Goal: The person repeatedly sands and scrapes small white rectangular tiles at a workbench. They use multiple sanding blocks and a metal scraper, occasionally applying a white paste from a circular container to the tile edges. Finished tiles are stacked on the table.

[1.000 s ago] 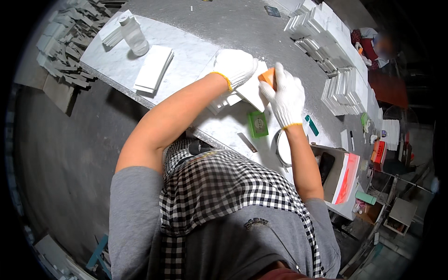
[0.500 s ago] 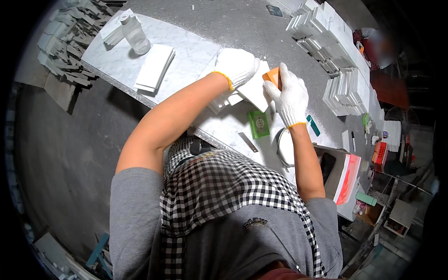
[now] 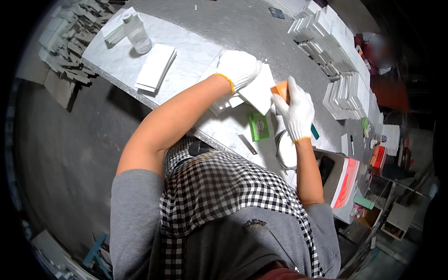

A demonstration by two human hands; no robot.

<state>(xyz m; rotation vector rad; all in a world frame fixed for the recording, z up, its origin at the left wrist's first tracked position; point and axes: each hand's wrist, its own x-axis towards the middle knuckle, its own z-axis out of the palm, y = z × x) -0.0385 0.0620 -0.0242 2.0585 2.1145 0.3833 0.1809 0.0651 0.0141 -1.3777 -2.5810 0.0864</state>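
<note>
The head view looks down over the person's checked apron and grey sleeves onto a long grey-white marble desk [image 3: 186, 51].

The left hand [image 3: 239, 67], in a white knit glove with a yellow cuff, lies palm down with its fingers close together on a white tile [image 3: 259, 93] and presses it against the desk. The tile sits near the middle of the desk, tilted as a diamond, its lower corner pointing toward the person.

The right hand [image 3: 296, 112], gloved the same way, is curled around an orange block [image 3: 281, 88] and grips it between fingers and thumb. The block touches the right edge of the white tile.

Just below the tile lies a small green pad [image 3: 258, 126], and beside it a narrow grey blade [image 3: 247, 143]. A round white bowl [image 3: 284, 151] stands under the right forearm.

Farther left on the desk rests a stack of white tiles [image 3: 155, 67], with a clear plastic bottle [image 3: 137, 32] just behind it. Along the right side of the desk stand rows of white tile stacks [image 3: 336, 56]. Grey stone offcuts [image 3: 65, 46] lie piled on the floor at the left.
</note>
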